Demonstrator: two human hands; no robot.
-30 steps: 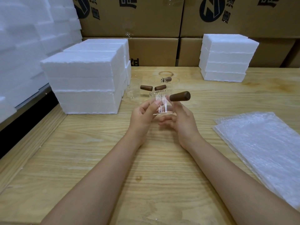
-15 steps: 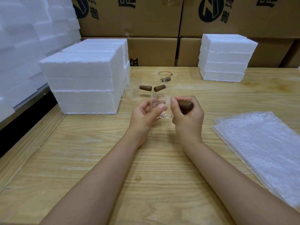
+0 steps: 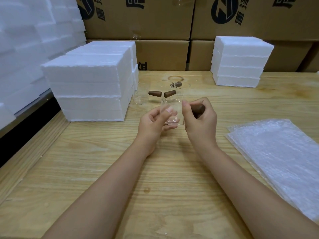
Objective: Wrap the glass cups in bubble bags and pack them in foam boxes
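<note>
From the head camera, the glass cup (image 3: 172, 116) sits between both hands over the middle of the wooden table (image 3: 155, 169). The left hand (image 3: 152, 122) curls its fingers round the cup's side. The right hand (image 3: 201, 122) wraps round the cup's brown handle (image 3: 198, 108). More cups (image 3: 141, 94) stand just behind. Bubble bags (image 3: 279, 152) lie flat on the right. Foam boxes (image 3: 89, 87) are stacked on the left.
</note>
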